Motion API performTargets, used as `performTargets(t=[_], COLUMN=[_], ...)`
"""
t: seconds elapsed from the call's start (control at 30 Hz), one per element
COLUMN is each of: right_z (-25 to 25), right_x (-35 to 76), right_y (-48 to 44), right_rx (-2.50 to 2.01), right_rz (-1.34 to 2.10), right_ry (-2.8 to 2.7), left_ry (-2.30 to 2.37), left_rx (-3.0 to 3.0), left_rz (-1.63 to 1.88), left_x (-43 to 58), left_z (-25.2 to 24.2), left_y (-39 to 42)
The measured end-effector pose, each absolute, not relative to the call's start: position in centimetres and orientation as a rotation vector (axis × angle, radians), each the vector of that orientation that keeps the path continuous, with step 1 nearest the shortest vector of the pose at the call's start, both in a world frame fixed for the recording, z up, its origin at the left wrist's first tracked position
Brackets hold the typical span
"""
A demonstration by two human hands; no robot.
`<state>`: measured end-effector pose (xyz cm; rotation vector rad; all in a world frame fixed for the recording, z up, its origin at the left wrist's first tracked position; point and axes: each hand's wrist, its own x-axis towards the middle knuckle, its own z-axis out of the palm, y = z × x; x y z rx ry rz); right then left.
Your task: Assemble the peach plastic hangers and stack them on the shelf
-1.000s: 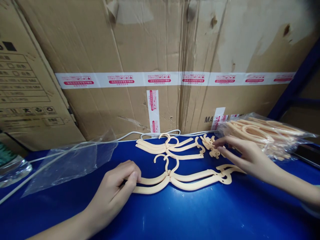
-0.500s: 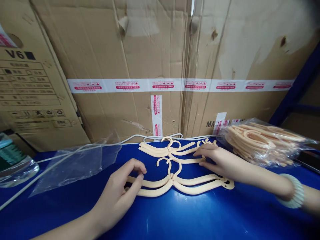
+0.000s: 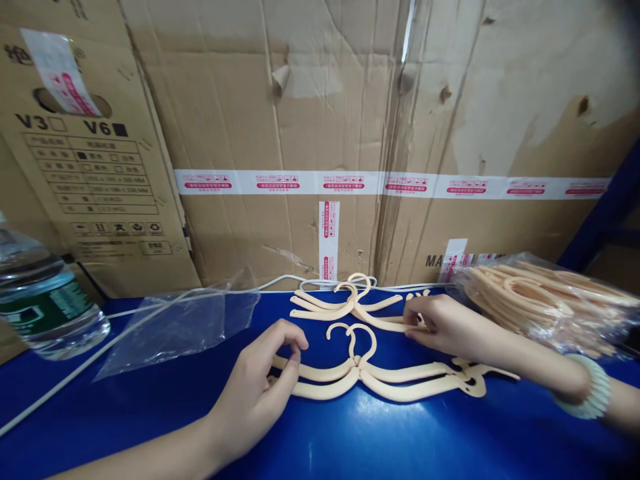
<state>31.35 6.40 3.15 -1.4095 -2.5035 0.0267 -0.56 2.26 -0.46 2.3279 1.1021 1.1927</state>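
Two cream folding hangers (image 3: 360, 379) lie spread on the blue table (image 3: 380, 440), their hooks pointing away from me. My left hand (image 3: 267, 380) curls round the left ends of these hangers, thumb and index finger close together. Behind them is a small group of more cream hanger pieces (image 3: 325, 307) with hooks overlapping. My right hand (image 3: 437, 320) pinches the right end of a hanger arm (image 3: 383, 324) in that rear group. The fingertips of my left hand partly hide the ends they touch.
A clear bag of cream hangers (image 3: 540, 293) lies at the right. An empty clear plastic bag (image 3: 185, 327) and a white cable (image 3: 65, 380) lie at the left, beside a water bottle (image 3: 50, 300). Cardboard boxes (image 3: 290, 233) stand behind the table.
The view has shifted, showing more of the left side. My right hand has closed on the rear hanger arm, and the rear pieces have changed their angle. My left hand stays at the front hangers.
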Motion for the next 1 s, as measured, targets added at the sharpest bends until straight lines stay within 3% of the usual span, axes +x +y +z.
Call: performTargets(t=[0.5, 0.83, 1.0], right_z=[2.4, 2.1, 3.6], right_x=[33.3, 31.9, 36.0], right_y=[2.9, 1.6, 4.2], right_rx=[-1.277, -1.18, -1.315], right_rz=[0.114, 0.331, 0.1], right_ry=[-2.238, -2.243, -2.099], left_ry=[1.218, 0.989, 1.047], left_rx=[2.522, 2.689, 2.617], left_rz=[1.529, 1.218, 1.196], left_x=[-0.2, -0.8, -0.9], left_z=[-0.7, -1.8, -1.6], left_y=[1.8, 2.7, 2.8])
